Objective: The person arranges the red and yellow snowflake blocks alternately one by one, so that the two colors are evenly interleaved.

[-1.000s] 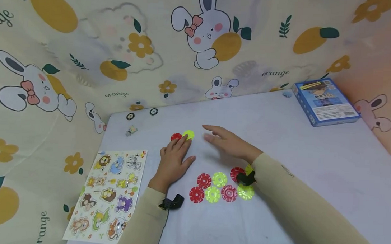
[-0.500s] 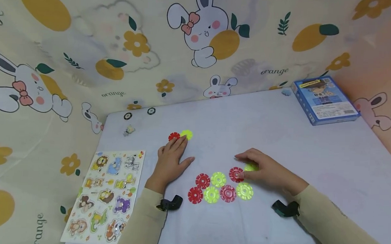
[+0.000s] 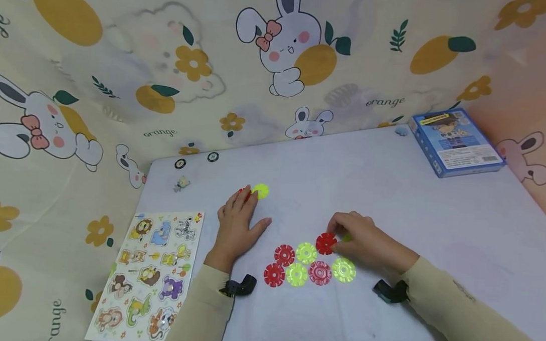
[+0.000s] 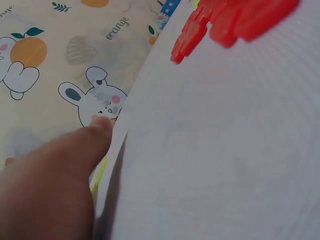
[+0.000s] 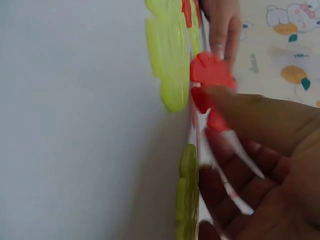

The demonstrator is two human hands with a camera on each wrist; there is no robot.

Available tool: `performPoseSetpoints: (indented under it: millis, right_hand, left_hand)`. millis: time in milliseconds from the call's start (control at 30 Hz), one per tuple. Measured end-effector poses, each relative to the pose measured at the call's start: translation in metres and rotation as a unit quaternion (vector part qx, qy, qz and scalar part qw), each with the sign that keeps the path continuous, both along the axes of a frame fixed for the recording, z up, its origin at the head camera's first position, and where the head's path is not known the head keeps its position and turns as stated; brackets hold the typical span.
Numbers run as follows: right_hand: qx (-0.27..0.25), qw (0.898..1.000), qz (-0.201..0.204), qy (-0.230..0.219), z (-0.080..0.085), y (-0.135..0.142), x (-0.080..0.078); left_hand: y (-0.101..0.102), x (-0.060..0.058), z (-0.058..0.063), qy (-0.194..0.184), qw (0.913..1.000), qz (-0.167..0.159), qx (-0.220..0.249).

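My right hand (image 3: 365,241) pinches a red flower-shaped plastic disc (image 3: 325,243) between thumb and fingers; in the right wrist view that disc (image 5: 212,70) is tilted up off the table. A yellow-green disc (image 3: 347,237) is mostly hidden behind the right hand. My left hand (image 3: 237,227) rests with fairly straight fingers on a red disc (image 3: 241,191), largely covered, and beside a yellow-green disc (image 3: 261,191). Between the hands lie several more: red discs (image 3: 284,254) and yellow-green discs (image 3: 306,253) in two rows. The left wrist view shows the left thumb (image 4: 75,155) and blurred red discs (image 4: 255,20).
An animal picture board (image 3: 149,276) lies at the left. A blue box (image 3: 456,142) stands at the back right, near a small blue piece (image 3: 401,131). Two black rings (image 3: 213,157) and a small figure piece (image 3: 181,183) lie back left. A printed cloth (image 3: 205,42) covers the walls.
My right hand has moved back from beside the left hand to the rows and taken hold of a red disc, lifting it slightly. The left hand's fingers shifted slightly over the red disc.
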State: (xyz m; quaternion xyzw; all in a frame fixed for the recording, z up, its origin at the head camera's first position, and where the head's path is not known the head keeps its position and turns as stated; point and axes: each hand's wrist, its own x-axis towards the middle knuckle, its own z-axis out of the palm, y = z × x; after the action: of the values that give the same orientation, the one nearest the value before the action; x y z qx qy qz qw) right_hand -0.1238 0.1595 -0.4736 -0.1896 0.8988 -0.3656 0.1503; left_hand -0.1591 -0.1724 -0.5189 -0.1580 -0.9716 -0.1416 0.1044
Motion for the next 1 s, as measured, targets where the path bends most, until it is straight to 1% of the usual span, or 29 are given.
performPoseSetpoints:
  millis: [67, 133, 233, 333, 400, 467, 533, 600, 667, 700, 733, 767, 800, 833, 900, 1000]
  right_hand:
    - [-0.025, 0.999, -0.011, -0.035, 0.003, -0.003, -0.005]
    - [-0.053, 0.997, -0.024, -0.059, 0.005, -0.007, -0.013]
    - [-0.075, 0.993, -0.052, -0.076, 0.008, -0.013, -0.028]
    - [-0.085, 0.988, -0.09, -0.095, 0.009, -0.022, -0.044]
    - [-0.088, 0.985, -0.106, -0.1, 0.007, -0.028, -0.055]
    - [-0.092, 0.984, -0.113, -0.098, 0.006, -0.035, -0.062]
    - [-0.087, 0.987, -0.108, -0.086, 0.005, -0.042, -0.067]
    - [-0.063, 0.992, -0.087, -0.06, 0.004, -0.048, -0.067]
    - [-0.01, 0.999, -0.045, -0.02, 0.006, -0.053, -0.062]
    - [0.027, 0.999, -0.021, 0.004, 0.007, -0.056, -0.059]
    - [0.067, 0.997, 0.002, 0.027, 0.008, -0.059, -0.056]
    - [0.105, 0.993, 0.025, 0.048, 0.008, -0.062, -0.052]
    - [0.14, 0.987, 0.046, 0.07, 0.009, -0.065, -0.05]
    - [0.17, 0.98, 0.062, 0.081, 0.009, -0.067, -0.047]
    - [0.211, 0.97, 0.081, 0.093, 0.009, -0.071, -0.046]
    - [0.232, 0.963, 0.099, 0.098, 0.01, -0.074, -0.049]
  left_hand:
    - [0.0, -0.001, 0.0, -0.001, 0.9999, 0.014, -0.007]
    - [0.0, -0.001, -0.001, -0.01, 0.9996, 0.019, -0.02]
    - [0.0, -0.002, -0.002, -0.028, 0.9985, 0.02, -0.043]
    - [-0.001, -0.003, -0.003, -0.039, 0.9979, 0.019, -0.049]
    - [-0.001, -0.003, -0.003, -0.04, 0.9978, 0.019, -0.049]
    - [-0.001, -0.003, -0.003, -0.042, 0.9979, 0.017, -0.045]
    - [-0.001, -0.003, -0.002, -0.041, 0.9981, 0.016, -0.043]
    - [-0.001, -0.003, -0.002, -0.037, 0.9983, 0.015, -0.042]
    - [-0.001, -0.003, -0.002, -0.032, 0.9985, 0.013, -0.041]
    - [-0.001, -0.003, -0.002, -0.029, 0.9986, 0.013, -0.043]
    - [-0.002, -0.003, -0.001, -0.027, 0.9986, 0.011, -0.043]
    - [-0.002, -0.003, -0.001, -0.027, 0.9987, 0.01, -0.043]
    - [-0.002, -0.002, -0.001, -0.026, 0.9987, 0.01, -0.043]
    - [-0.002, -0.002, -0.001, -0.027, 0.9987, 0.009, -0.043]
    - [-0.002, -0.002, -0.002, -0.031, 0.9985, 0.007, -0.044]
    - [-0.001, -0.002, -0.004, -0.038, 0.9983, 0.005, -0.044]
